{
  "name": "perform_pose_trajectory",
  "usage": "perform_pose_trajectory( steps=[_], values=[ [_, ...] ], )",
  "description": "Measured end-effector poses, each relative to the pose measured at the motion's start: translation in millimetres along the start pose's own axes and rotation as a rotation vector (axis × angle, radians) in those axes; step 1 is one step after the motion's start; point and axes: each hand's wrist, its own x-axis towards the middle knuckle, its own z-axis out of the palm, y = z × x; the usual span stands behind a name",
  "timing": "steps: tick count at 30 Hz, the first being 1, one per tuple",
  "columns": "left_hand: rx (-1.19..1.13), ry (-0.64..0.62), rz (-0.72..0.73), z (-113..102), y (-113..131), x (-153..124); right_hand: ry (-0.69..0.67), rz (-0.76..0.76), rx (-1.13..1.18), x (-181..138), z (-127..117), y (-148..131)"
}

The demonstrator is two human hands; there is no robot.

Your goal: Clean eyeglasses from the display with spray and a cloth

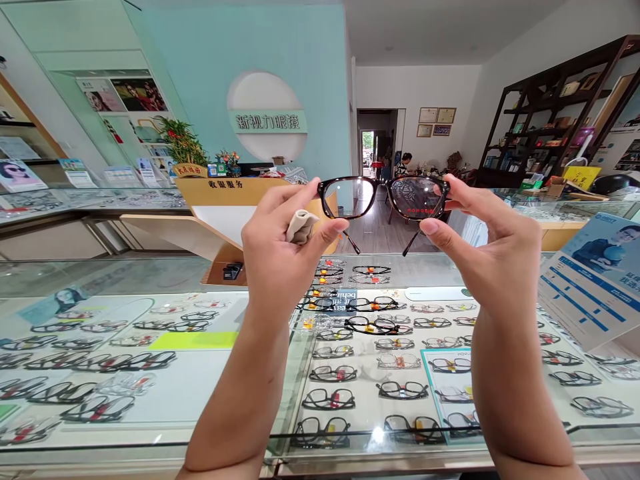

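A pair of dark tortoiseshell eyeglasses [383, 187] is held up level above the glass counter, in the upper middle of the view. Pinched at its left end by thumb and fingers is my left hand [280, 233], which also has a folded beige cloth [302, 227] tucked between its fingers. My right hand [487, 233] grips the other end of the frame, its thumb near the lower rim. Red print shows on the right lens. Both temples point down and away below the lenses.
Under my forearms lies a glass display counter [280, 400] with rows of eyeglasses [333, 399]. A printed sign [595, 280] stands on it at right. Beyond are a wooden cashier desk [200, 200], a dark shelf [555, 113] and a seated person [403, 165] far back.
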Motion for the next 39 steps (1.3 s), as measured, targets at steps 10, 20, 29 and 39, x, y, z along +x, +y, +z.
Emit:
perform_pose_trajectory(
  steps=[10, 20, 29, 39],
  values=[
    [0.025, 0.014, -0.009, -2.9, 5.1, -1.2, -0.094, 0.137, 0.115, 3.5, 2.2, 11.9],
    [0.082, 0.050, 0.009, -3.5, 5.9, -3.2, -0.173, 0.196, 0.150, 5.8, 5.6, 18.8],
    [0.119, 0.068, 0.034, -3.7, 4.8, -5.1, -0.209, 0.205, 0.164, 5.6, 5.6, 21.1],
    [0.079, 0.070, 0.014, -2.7, 3.9, -5.8, -0.213, 0.250, 0.188, 5.5, 5.4, 17.8]
  ],
)
